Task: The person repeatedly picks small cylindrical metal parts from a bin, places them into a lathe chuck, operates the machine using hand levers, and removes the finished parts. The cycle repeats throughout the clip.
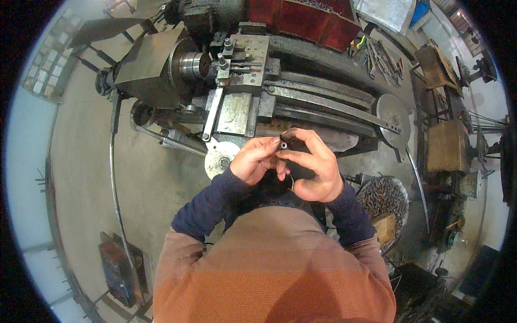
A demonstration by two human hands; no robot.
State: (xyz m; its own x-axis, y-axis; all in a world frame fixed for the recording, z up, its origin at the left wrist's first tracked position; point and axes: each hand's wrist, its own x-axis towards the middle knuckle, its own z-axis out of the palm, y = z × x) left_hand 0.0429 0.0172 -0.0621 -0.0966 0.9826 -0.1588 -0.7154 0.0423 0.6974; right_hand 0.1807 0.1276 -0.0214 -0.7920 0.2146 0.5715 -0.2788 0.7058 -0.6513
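I am holding a small metal sleeve [283, 144], a short tube with a dark bore, between both hands in front of my chest, near the middle of the view. My left hand [257, 160] is grasping it from the 9 o'clock side, fingertips pinched against its end. My right hand [313, 167] is closing on it from 3 o'clock, thumb and forefinger wrapping over the top, and something dark is sitting in that palm which I cannot make out clearly. The two hands are touching each other around the piece.

Beyond my knuckles, at 12 o'clock, the lathe [253, 81] is stretching across the view. Its chuck [191, 63] is at about 11 o'clock, and the tool post [242, 59] is standing just beside it to the right. The lathe bed rails [323, 99] are running off toward 2 o'clock, ending near a round handwheel [393, 121]. A pale round disc [219, 159] is sitting just left of my left hand, at 9 o'clock from it.

At 4 o'clock from my right hand a round bin of dark metal pieces [383, 196] is standing on the floor. Loose hand tools [379, 59] are lying on the bench at 1 o'clock, well apart from me. A dark box [121, 266] is sitting on the concrete floor [86, 161] at 8 o'clock.
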